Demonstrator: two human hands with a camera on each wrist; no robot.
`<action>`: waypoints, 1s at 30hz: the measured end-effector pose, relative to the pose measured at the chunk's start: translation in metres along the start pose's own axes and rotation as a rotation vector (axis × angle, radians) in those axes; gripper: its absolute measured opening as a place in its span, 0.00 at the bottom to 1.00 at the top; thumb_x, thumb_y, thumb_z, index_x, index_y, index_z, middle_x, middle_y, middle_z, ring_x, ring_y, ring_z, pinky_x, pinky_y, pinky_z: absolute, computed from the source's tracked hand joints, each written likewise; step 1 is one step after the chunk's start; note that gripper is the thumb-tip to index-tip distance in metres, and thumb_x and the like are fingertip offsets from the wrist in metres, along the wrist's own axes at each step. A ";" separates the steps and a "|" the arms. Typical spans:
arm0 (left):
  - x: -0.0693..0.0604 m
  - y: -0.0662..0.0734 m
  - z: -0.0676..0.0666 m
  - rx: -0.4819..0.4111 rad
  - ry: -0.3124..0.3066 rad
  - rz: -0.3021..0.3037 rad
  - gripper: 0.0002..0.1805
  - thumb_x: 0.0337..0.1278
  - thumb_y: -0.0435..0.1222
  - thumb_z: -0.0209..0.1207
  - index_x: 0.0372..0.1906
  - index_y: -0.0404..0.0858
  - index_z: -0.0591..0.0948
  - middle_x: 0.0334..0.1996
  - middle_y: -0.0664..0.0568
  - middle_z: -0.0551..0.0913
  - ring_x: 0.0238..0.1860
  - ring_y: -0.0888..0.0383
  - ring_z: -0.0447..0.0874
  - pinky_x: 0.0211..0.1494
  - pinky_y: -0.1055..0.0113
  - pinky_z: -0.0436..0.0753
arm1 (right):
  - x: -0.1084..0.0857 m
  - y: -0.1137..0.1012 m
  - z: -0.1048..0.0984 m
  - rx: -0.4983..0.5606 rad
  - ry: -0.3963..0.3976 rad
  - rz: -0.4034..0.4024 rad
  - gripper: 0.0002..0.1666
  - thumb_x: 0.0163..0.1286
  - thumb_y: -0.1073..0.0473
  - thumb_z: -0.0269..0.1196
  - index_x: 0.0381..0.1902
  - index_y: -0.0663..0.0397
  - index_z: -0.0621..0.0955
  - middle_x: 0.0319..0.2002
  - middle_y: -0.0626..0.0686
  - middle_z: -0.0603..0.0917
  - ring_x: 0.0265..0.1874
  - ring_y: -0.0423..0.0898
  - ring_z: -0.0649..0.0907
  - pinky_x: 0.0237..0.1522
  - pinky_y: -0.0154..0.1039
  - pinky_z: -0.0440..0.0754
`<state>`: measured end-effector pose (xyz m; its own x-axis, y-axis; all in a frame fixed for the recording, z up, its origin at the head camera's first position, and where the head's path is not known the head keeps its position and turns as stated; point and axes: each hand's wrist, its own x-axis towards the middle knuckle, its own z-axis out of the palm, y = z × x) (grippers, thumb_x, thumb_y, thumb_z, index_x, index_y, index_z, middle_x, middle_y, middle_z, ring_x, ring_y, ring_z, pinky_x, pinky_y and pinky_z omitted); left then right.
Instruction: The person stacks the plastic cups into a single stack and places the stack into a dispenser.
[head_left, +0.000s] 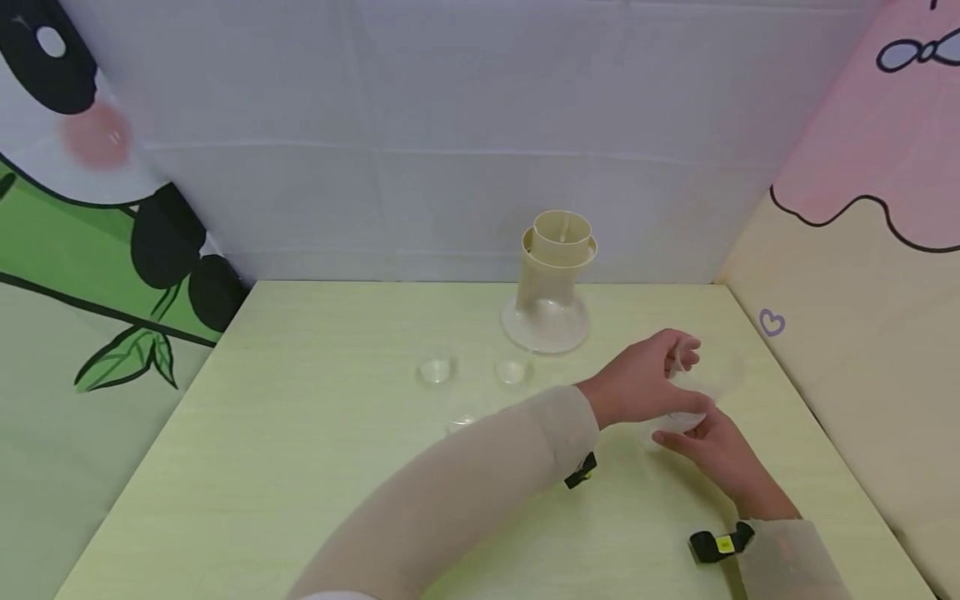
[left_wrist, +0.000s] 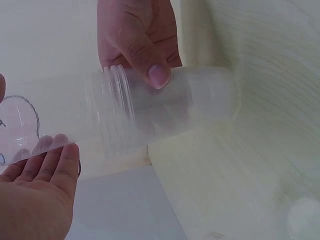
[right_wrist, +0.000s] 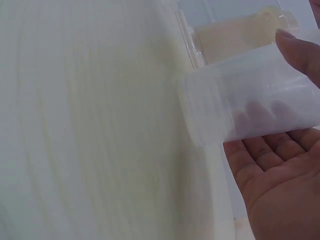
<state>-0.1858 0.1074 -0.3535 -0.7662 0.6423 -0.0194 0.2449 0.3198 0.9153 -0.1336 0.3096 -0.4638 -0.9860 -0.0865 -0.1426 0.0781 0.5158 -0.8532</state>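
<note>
pale sleeve [head_left: 457, 500], left hand [head_left: 641, 379] holding clear tube [left_wrist: 67, 110], right hand [head_left: 716, 454] gripping adjoining frosted cup [left_wrist: 192, 102]

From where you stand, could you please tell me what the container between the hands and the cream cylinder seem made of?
The container looks like plastic: transparent at one end, frosted at the other, with ridged threads. The cream cylinder is probably smooth, satin plastic, judging by its thin, even rims, though coated card remains possible.

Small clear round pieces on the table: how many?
3: a small clear round piece at the left, another to its right, and a third nearer, partly behind the beige fabric left sleeve. That sleeve may hide more.
</note>
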 end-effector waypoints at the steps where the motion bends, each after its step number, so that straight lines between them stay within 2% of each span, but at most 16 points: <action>1: 0.000 -0.001 0.001 -0.006 -0.004 -0.003 0.37 0.58 0.44 0.74 0.70 0.53 0.71 0.57 0.71 0.78 0.58 0.71 0.73 0.59 0.77 0.75 | 0.000 0.000 0.000 -0.006 0.002 0.018 0.42 0.70 0.44 0.70 0.70 0.59 0.65 0.29 0.50 0.74 0.33 0.45 0.74 0.33 0.37 0.72; 3: -0.001 -0.002 0.004 -0.017 -0.007 -0.006 0.36 0.58 0.43 0.74 0.70 0.53 0.71 0.58 0.71 0.78 0.59 0.72 0.73 0.59 0.77 0.74 | 0.000 0.000 -0.001 -0.013 0.004 0.052 0.43 0.69 0.43 0.71 0.70 0.59 0.65 0.21 0.48 0.64 0.27 0.45 0.69 0.29 0.40 0.67; 6: -0.001 -0.002 0.006 -0.025 0.000 -0.005 0.37 0.57 0.44 0.75 0.70 0.52 0.71 0.58 0.70 0.79 0.58 0.72 0.74 0.59 0.77 0.75 | -0.001 0.001 0.000 -0.002 0.000 0.056 0.42 0.69 0.44 0.71 0.69 0.59 0.66 0.19 0.47 0.63 0.26 0.45 0.69 0.29 0.41 0.66; 8: -0.001 -0.001 0.006 -0.015 0.007 -0.003 0.37 0.57 0.44 0.75 0.70 0.53 0.71 0.57 0.71 0.79 0.58 0.71 0.74 0.58 0.77 0.75 | 0.000 0.002 0.000 -0.001 0.003 0.041 0.40 0.70 0.45 0.71 0.68 0.59 0.68 0.21 0.46 0.67 0.28 0.45 0.71 0.31 0.40 0.68; 10: -0.001 -0.001 0.006 -0.006 0.013 -0.001 0.37 0.57 0.44 0.75 0.70 0.52 0.71 0.57 0.70 0.79 0.58 0.71 0.74 0.58 0.77 0.75 | 0.000 0.002 0.001 -0.002 0.007 0.013 0.38 0.70 0.45 0.70 0.68 0.59 0.70 0.28 0.47 0.76 0.33 0.45 0.75 0.35 0.39 0.73; 12: -0.001 -0.002 0.006 -0.001 0.017 -0.003 0.37 0.58 0.44 0.75 0.70 0.52 0.71 0.57 0.70 0.79 0.58 0.71 0.74 0.58 0.77 0.75 | 0.001 0.003 0.001 -0.003 0.009 -0.018 0.36 0.71 0.46 0.70 0.67 0.59 0.71 0.41 0.51 0.82 0.40 0.45 0.78 0.40 0.39 0.77; 15: 0.000 -0.002 0.006 -0.005 0.024 -0.004 0.37 0.57 0.44 0.75 0.70 0.52 0.71 0.56 0.70 0.79 0.58 0.71 0.75 0.59 0.77 0.75 | 0.002 0.005 0.002 0.000 0.007 -0.054 0.34 0.72 0.47 0.69 0.67 0.59 0.72 0.56 0.57 0.82 0.48 0.46 0.80 0.46 0.39 0.80; 18: 0.002 -0.003 0.006 -0.009 0.033 -0.006 0.36 0.57 0.44 0.75 0.69 0.53 0.72 0.54 0.72 0.79 0.58 0.71 0.75 0.59 0.76 0.75 | 0.002 0.006 0.002 0.005 0.002 -0.072 0.32 0.73 0.49 0.69 0.65 0.60 0.73 0.57 0.59 0.81 0.48 0.45 0.81 0.46 0.39 0.80; 25: 0.004 -0.007 0.010 -0.006 0.056 -0.004 0.37 0.58 0.46 0.75 0.70 0.53 0.71 0.55 0.71 0.78 0.59 0.71 0.75 0.59 0.76 0.76 | 0.003 0.007 0.003 0.035 -0.005 -0.132 0.28 0.73 0.52 0.69 0.63 0.60 0.76 0.55 0.56 0.82 0.49 0.41 0.82 0.47 0.36 0.81; 30: 0.005 -0.008 0.011 0.006 0.075 -0.004 0.38 0.58 0.46 0.74 0.71 0.51 0.70 0.55 0.70 0.78 0.59 0.70 0.75 0.58 0.76 0.76 | 0.003 0.008 0.002 0.027 -0.003 -0.128 0.29 0.73 0.51 0.69 0.64 0.60 0.75 0.56 0.55 0.82 0.49 0.40 0.81 0.47 0.36 0.81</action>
<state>-0.1850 0.1161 -0.3653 -0.8095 0.5871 0.0078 0.2456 0.3264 0.9128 -0.1354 0.3114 -0.4723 -0.9877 -0.1528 -0.0336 -0.0440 0.4775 -0.8775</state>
